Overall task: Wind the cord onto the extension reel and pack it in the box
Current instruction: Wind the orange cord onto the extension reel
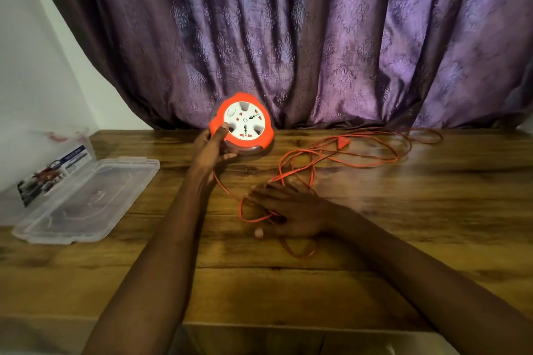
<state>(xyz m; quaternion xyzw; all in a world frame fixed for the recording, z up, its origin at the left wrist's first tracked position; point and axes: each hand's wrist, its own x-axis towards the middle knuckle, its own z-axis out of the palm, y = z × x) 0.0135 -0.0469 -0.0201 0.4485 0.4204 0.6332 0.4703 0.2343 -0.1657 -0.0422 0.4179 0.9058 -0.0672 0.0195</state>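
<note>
The round orange extension reel with a white socket face is tilted up on its edge at the back of the wooden table, face toward me. My left hand grips its lower left rim. The thin orange cord lies unwound in loose loops across the table to the right, its orange plug among them. My right hand rests palm down over a cord loop near the table's middle, fingers curled on the strand; it is blurred.
A clear plastic box with a printed label stands at the far left, its flat clear lid lying beside it on the table. A purple curtain hangs close behind the table's back edge.
</note>
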